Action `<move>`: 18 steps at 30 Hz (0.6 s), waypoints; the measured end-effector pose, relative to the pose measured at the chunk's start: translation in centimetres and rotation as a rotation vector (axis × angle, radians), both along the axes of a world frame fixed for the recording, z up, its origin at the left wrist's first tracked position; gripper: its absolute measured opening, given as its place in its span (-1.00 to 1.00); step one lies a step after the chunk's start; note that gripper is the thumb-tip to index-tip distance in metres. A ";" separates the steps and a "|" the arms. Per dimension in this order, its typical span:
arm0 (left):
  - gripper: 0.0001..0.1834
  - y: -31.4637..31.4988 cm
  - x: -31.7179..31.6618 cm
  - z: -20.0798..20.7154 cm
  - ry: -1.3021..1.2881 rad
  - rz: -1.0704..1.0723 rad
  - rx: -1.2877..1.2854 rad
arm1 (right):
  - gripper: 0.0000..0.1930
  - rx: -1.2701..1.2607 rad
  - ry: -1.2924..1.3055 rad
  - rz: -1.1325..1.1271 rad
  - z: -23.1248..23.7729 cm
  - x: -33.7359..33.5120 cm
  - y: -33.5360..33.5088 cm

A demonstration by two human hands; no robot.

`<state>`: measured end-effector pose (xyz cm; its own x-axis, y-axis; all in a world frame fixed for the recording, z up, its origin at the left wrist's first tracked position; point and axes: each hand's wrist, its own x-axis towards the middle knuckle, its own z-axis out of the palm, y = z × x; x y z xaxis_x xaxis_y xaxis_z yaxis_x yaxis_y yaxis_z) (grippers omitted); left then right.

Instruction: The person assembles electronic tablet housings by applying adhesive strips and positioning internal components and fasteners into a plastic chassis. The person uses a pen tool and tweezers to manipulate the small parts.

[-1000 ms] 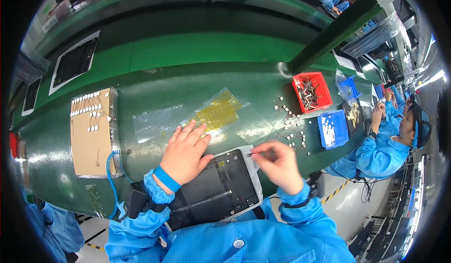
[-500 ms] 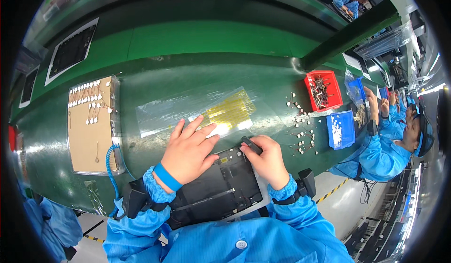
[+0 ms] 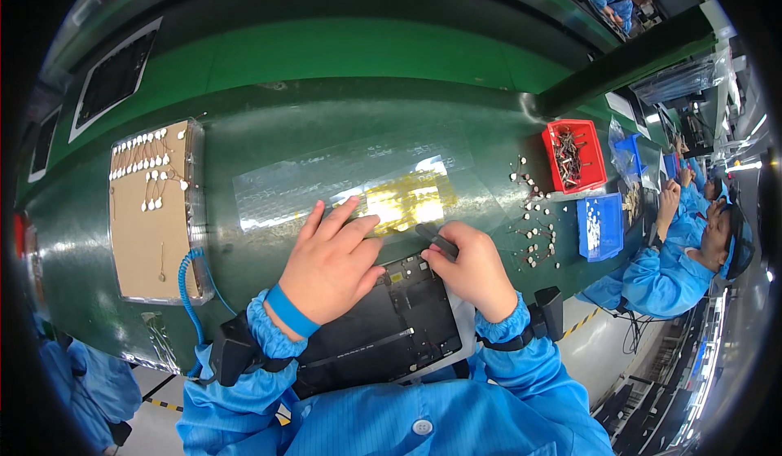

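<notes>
A black opened tablet-like device [image 3: 379, 334] with a pale edge lies in front of me at the table's near side. My left hand [image 3: 332, 260], in a blue wrist strap, rests palm down with fingers spread. It covers the device's upper left part, and its fingertips reach the yellow tape strips [image 3: 407, 203] on a clear film sheet [image 3: 285, 195]. Above the device's upper right corner, my right hand [image 3: 474, 267] grips a dark slim tool [image 3: 437, 240] between thumb and fingers. The tool points up and left, toward the tape; its exact kind is unclear.
At left stands a cardboard-topped stack [image 3: 151, 236] with small white round wired parts. Several similar parts [image 3: 533, 232] lie scattered at right, beside a red bin [image 3: 574, 158] and a blue bin [image 3: 600, 228]. A coiled blue cord [image 3: 186, 281] runs near my left arm. A co-worker [image 3: 672, 268] sits at right.
My right hand has shifted slightly right, and the tool in it has tilted so its end sits higher, off the device's corner. My left hand stays nearly in place. The whole view has shifted slightly.
</notes>
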<state>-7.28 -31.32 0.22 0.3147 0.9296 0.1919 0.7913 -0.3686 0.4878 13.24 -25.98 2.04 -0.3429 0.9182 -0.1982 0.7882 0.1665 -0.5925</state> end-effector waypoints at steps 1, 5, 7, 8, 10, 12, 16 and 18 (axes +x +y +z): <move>-0.65 0.0 -0.1 0.0 0.008 0.002 0.004 | -0.82 0.004 -0.021 0.031 0.0 -0.1 0.1; -0.64 0.1 0.0 0.6 0.046 0.004 0.002 | -0.82 0.111 0.244 0.030 -1.0 1.5 0.0; -0.58 0.2 0.3 0.8 0.032 0.023 0.045 | -0.83 0.071 0.700 -0.019 -0.8 2.7 0.3; -0.58 0.3 0.6 0.9 0.033 0.026 0.043 | -0.83 0.068 0.701 -0.016 -0.5 2.9 0.5; -0.51 0.9 1.3 0.9 0.015 -0.007 0.059 | -0.86 0.157 0.697 -0.081 0.7 3.1 0.9; -0.49 1.2 1.6 0.5 0.044 -0.017 0.045 | -0.93 -0.009 0.849 -0.172 1.0 2.3 0.9; -0.47 1.2 1.2 0.5 0.048 -0.017 -0.004 | -0.90 0.003 0.855 -0.094 -1.1 1.0 1.9; -0.47 1.3 1.3 0.4 0.052 -0.020 -0.020 | -0.85 0.069 0.741 0.035 -2.1 0.5 2.4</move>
<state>-6.03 -30.00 0.65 0.3423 0.9265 0.1564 0.8082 -0.3752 0.4539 13.75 -23.60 -0.09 -0.3933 0.9064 0.1541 0.1795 0.2401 -0.9540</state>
